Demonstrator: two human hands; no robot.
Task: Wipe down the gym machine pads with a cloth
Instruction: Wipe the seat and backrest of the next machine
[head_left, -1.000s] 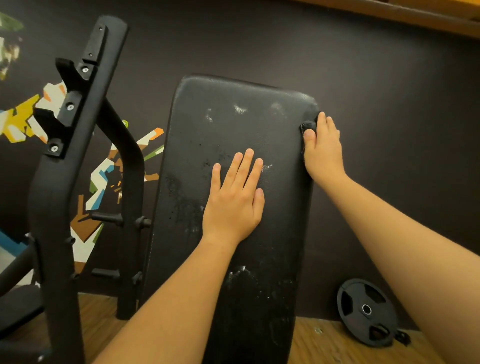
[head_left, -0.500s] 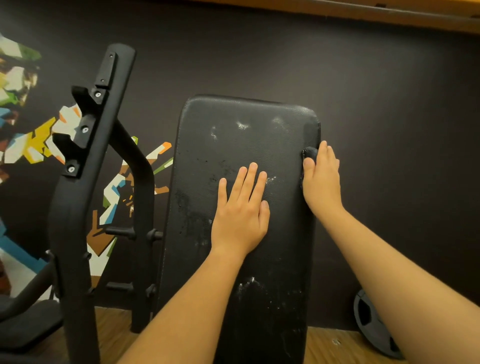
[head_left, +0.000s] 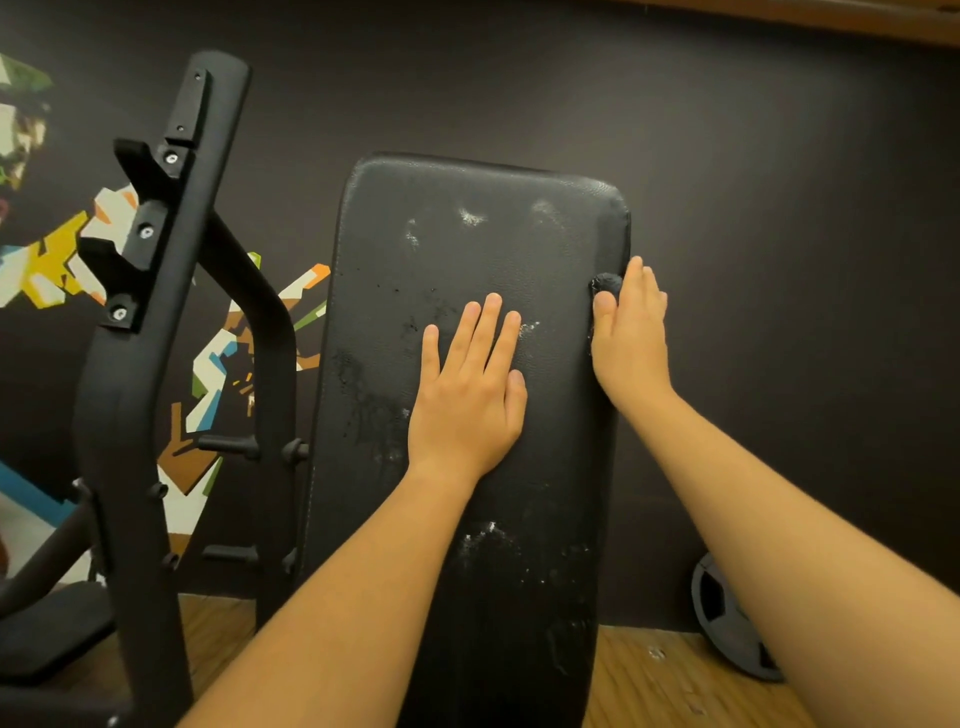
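A tall black padded backrest (head_left: 467, 249) stands upright against the dark wall, with white scuffs and dusty smears on its face. My left hand (head_left: 467, 400) rests flat on the middle of the pad, fingers straight and pointing up. My right hand (head_left: 631, 332) is at the pad's right edge, its thumb on the front face and its fingers along the side. It holds a small dark cloth (head_left: 607, 283) against the edge; only a wad of the cloth shows above the thumb.
A black steel rack upright (head_left: 156, 364) with bar hooks and pegs stands left of the pad. A black weight plate (head_left: 727, 618) leans against the wall at lower right. The floor (head_left: 660, 680) is wooden; a colourful mural covers the wall on the left.
My right hand has slid a little way down the pad's right edge with the cloth. My left hand stays flat on the pad. The view has shifted.
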